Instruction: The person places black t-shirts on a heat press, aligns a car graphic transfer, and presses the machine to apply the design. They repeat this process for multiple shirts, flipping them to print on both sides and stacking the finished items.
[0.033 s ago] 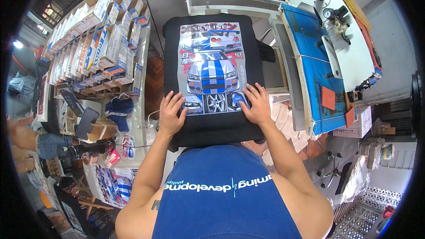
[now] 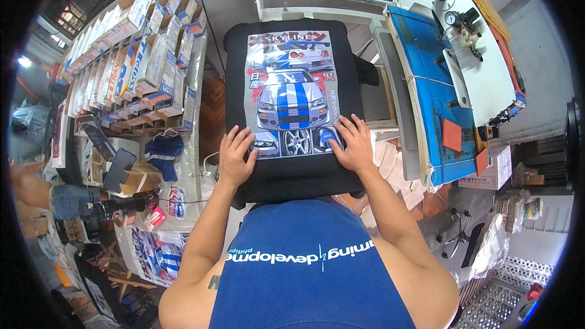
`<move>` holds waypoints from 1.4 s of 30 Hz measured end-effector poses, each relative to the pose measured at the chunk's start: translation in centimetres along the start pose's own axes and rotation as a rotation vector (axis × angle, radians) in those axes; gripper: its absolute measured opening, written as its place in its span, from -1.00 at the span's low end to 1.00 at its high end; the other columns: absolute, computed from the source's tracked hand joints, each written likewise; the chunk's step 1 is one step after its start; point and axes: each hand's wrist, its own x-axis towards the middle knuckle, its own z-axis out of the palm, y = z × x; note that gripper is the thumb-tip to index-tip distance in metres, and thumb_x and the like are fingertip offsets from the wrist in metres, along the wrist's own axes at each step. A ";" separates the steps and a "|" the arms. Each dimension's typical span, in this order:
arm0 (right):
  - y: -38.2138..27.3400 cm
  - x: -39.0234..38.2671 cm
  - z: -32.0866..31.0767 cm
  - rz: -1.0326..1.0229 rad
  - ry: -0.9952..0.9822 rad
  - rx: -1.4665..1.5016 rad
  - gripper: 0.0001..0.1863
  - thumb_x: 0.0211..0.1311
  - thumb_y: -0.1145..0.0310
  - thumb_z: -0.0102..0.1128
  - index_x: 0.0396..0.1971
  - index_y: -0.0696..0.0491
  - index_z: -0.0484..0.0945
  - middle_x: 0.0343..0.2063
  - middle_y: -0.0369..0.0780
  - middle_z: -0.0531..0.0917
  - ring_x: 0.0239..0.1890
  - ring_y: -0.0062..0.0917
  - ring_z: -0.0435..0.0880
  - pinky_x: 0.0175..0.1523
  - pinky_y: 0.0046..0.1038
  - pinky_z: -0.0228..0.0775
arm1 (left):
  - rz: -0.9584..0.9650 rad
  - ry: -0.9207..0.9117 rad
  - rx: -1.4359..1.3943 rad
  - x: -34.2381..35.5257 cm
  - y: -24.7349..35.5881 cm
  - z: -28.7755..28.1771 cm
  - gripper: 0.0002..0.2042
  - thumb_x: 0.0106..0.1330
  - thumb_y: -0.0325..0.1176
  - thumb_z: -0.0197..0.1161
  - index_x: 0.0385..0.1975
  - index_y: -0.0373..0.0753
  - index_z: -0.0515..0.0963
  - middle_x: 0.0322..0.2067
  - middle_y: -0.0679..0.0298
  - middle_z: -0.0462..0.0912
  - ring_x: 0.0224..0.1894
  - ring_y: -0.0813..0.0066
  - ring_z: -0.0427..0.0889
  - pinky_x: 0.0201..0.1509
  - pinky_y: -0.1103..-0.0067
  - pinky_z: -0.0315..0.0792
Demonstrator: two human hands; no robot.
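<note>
A black shirt (image 2: 292,176) lies stretched over a flat platen in front of me. On it rests a glossy transfer sheet (image 2: 286,100) printed with blue-and-silver cars and a wheel. My left hand (image 2: 236,157) lies flat at the sheet's near left corner, fingers spread over its edge and the black cloth. At the near right corner, my right hand (image 2: 353,144) rests the same way, fingertips on the sheet's edge. Neither hand grips anything. The sheet looks flat, and the platen is hidden under the cloth.
Open cardboard boxes (image 2: 131,64) stand in rows on the left table. More printed car sheets (image 2: 159,254) lie at the lower left, near another person's leg (image 2: 67,201). To the right are a blue panel (image 2: 426,97), a pressure gauge (image 2: 451,18) and a wheeled chair base (image 2: 456,231).
</note>
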 end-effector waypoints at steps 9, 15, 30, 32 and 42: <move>5.9 6.2 0.8 0.271 0.298 0.167 -0.68 0.25 0.11 0.39 -0.23 0.08 0.72 -0.07 -0.09 0.71 0.10 -0.10 0.62 0.22 -0.10 0.40 | -0.198 0.072 -0.059 5.5 -4.6 1.1 -0.68 0.23 -0.21 0.46 -0.07 -0.14 0.65 0.09 0.16 0.53 0.22 0.09 0.43 0.28 0.27 0.32; 15.2 11.5 5.5 1.220 -0.535 1.846 -0.22 0.47 -0.36 0.00 0.23 0.08 0.60 0.22 -0.10 0.66 0.25 -0.26 0.63 0.33 -0.16 0.45 | -1.059 -0.260 -1.284 13.0 -15.2 4.1 -0.24 0.50 0.44 -0.16 0.25 -0.14 0.55 0.05 0.18 0.67 0.03 0.25 0.65 0.10 0.33 0.56; 28.3 19.2 12.0 1.068 0.835 1.603 -0.54 0.16 0.39 0.41 0.05 0.27 0.64 0.05 -0.08 0.70 0.13 -0.21 0.66 0.38 -0.22 0.39 | -0.859 0.490 -1.724 20.9 -30.2 6.6 -0.56 0.45 -0.25 0.23 0.17 -0.49 0.58 0.16 -0.09 0.67 0.20 -0.06 0.66 0.39 0.12 0.50; 28.0 19.4 12.0 0.981 0.871 1.656 -0.55 0.15 0.37 0.40 0.03 0.27 0.65 0.05 -0.06 0.70 0.14 -0.21 0.64 0.38 -0.21 0.37 | -0.853 0.500 -1.698 21.1 -29.9 6.4 -0.56 0.41 -0.28 0.23 0.16 -0.48 0.59 0.16 -0.08 0.67 0.20 -0.07 0.66 0.40 0.12 0.49; 25.4 20.2 7.8 1.107 0.659 1.900 -0.52 0.40 0.21 0.16 0.12 0.28 0.63 0.17 0.04 0.67 0.22 -0.05 0.65 0.43 -0.05 0.40 | -0.789 0.908 -1.856 21.7 -28.3 6.6 -0.61 0.28 -0.23 0.37 0.00 -0.39 0.69 0.10 -0.01 0.72 0.19 -0.05 0.63 0.43 0.14 0.39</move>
